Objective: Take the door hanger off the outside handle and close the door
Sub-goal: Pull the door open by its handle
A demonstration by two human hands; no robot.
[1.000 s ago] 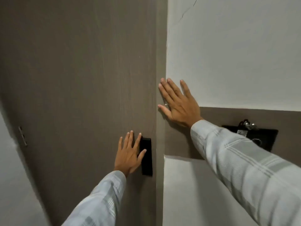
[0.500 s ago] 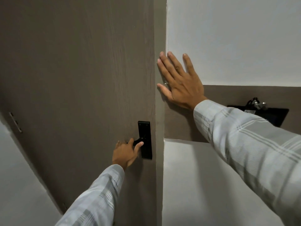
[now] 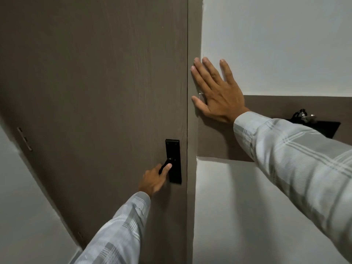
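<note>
My left hand (image 3: pixel 155 179) clamped the black lever (image 3: pixel 165 166) to seat the door (image 3: pixel 95 92), while my right hand (image 3: pixel 217 92) lay spread flat on the wall (image 3: pixel 276 44), bracing me.

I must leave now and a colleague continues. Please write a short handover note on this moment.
Left hand: closed around the black lever handle on the door.
Right hand: flat and open against the wall beside the door frame, holding nothing.
Door appears shut against the frame.
No door hanger is visible in this view.
Left: confirm the door has latched, then release the handle.
</note>
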